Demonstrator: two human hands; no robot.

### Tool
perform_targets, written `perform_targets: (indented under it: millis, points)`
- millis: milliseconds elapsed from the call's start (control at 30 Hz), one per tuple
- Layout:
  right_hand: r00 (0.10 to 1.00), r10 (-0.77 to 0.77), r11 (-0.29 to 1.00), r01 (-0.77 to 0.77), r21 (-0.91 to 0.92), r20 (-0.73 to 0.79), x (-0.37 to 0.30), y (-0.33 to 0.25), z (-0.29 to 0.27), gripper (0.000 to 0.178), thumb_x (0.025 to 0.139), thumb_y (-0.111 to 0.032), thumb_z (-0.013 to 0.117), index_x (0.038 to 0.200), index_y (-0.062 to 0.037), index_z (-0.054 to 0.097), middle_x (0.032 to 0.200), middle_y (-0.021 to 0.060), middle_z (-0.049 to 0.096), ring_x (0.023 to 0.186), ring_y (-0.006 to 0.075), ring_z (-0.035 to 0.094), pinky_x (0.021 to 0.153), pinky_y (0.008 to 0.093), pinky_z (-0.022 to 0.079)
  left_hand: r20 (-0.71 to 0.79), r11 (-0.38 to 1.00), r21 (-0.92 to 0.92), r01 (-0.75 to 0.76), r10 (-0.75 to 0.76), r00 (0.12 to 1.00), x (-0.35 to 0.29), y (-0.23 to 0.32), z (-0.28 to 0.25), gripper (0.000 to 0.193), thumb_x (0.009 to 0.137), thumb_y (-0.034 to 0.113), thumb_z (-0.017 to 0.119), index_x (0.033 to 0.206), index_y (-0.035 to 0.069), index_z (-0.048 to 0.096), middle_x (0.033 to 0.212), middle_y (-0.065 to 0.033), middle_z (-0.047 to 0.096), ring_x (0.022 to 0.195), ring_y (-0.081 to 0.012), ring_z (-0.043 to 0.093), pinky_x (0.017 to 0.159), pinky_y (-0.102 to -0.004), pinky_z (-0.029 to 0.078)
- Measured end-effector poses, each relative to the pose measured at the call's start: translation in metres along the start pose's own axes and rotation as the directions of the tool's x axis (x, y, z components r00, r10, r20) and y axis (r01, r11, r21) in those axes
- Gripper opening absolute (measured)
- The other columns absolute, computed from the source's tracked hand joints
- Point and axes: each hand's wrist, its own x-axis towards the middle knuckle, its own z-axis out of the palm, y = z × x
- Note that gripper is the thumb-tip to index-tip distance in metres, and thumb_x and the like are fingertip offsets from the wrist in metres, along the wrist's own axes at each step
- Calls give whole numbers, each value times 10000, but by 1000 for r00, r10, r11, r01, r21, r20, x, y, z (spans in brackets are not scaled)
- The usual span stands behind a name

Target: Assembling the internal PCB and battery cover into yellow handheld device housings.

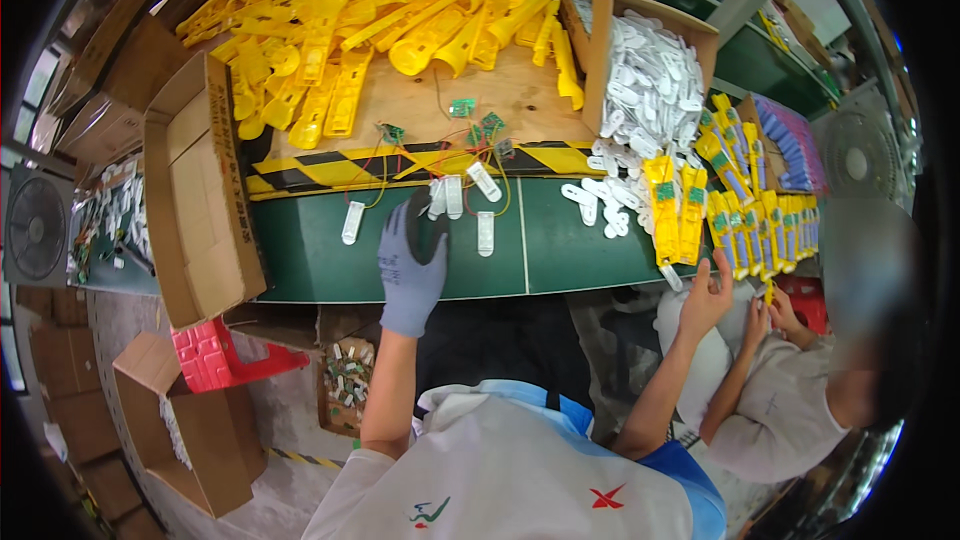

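Note:
My left hand (412, 265), in a grey glove with dark-coated fingers, reaches over the green table's front part. Its thumb and fingers are apart, beside a small white oblong piece (437, 199) that the fingertips partly hide. More white pieces (485, 234) lie around it, with thin red and yellow wires running to small green circuit boards (462, 108). My bare right hand (706, 296) is raised at the table's front edge, fingers spread and nothing visible in them. Just beyond it lie two long yellow plastic housings (664, 210) and a white piece (671, 277) at the edge.
Yellow plastic parts (400, 15) are heaped on a wooden board (420, 105) edged with black-yellow tape. A cardboard box of white covers (650, 70) stands back right, loose covers spilling below. An open carton (200, 190) stands left. At right, a co-worker's hands (775, 310) work beside rows of yellow assemblies (765, 230).

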Motion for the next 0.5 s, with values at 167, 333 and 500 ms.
perform_targets:
  millis: [167, 333, 500]
  points:
    - [834, -293, 956, 260, 136, 467, -41, -88, 96, 245, 872, -53, 688, 1115, -26, 665, 1000, 54, 669, 685, 61, 533, 617, 199, 445, 103, 928, 334, -166, 139, 985, -1, 14, 10, 598, 777, 199, 726, 1323, 76, 515, 1327, -207, 492, 1245, -416, 424, 1057, -520, 343]
    - [617, -387, 863, 503, 34, 685, -30, -116, 214, 367, 835, -192, 734, 1154, -31, 646, 1057, 137, 695, 881, 229, 685, 748, 335, 525, 162, 871, 440, -219, 163, 973, 1, 13, 17, 577, 805, 276, 709, 1331, 120, 529, 1358, -202, 465, 1287, -425, 379, 1086, -549, 302]
    - [545, -331, 882, 469, 47, 770, -24, -125, 231, 325, 811, -184, 739, 1063, 0, 648, 919, 129, 710, 852, 278, 687, 765, 378, 536, 196, 843, 474, -256, 182, 963, -4, 9, 18, 634, 806, 263, 714, 1364, 80, 475, 1380, -222, 447, 1300, -431, 372, 1102, -542, 294]
